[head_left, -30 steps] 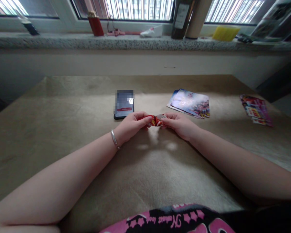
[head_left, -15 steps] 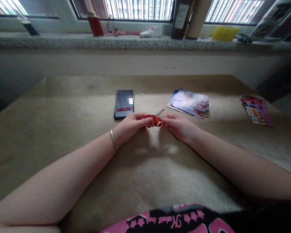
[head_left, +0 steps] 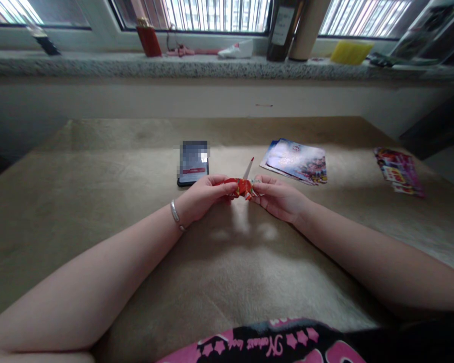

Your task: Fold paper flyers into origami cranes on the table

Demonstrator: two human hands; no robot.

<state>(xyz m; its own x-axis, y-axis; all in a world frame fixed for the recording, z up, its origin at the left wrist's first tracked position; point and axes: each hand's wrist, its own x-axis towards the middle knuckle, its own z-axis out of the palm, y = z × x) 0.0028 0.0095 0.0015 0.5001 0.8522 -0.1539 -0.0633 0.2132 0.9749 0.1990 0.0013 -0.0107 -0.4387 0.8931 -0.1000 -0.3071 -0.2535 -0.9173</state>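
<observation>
Above the middle of the table, both hands pinch a small, crinkled red wrapper [head_left: 243,188] with some patterned spots. My left hand [head_left: 212,192] closes on its left end, thumb on top. At the opposite end my right hand [head_left: 277,195] grips it between thumb and fingers, where silvery folds show. A narrow pale strip [head_left: 248,169] with a red tip sticks up from the wrapper beside the right fingertips. Whether anything is inside the wrapper cannot be seen. A silver bracelet [head_left: 174,210] circles the left wrist.
Just beyond my left hand lies a phone [head_left: 193,164], its screen partly blurred. Glossy picture cards [head_left: 297,161] overlap behind my right hand, and more colourful cards [head_left: 399,171] lie far right. Bottles and a yellow block [head_left: 351,52] stand on the stone windowsill [head_left: 196,66] behind the brown table [head_left: 136,136].
The pale strip now stands taller and more upright out of the wrapper. The wrapper has been twisted a little, with a small fold now pointing down. Both hands stay in nearly the same place.
</observation>
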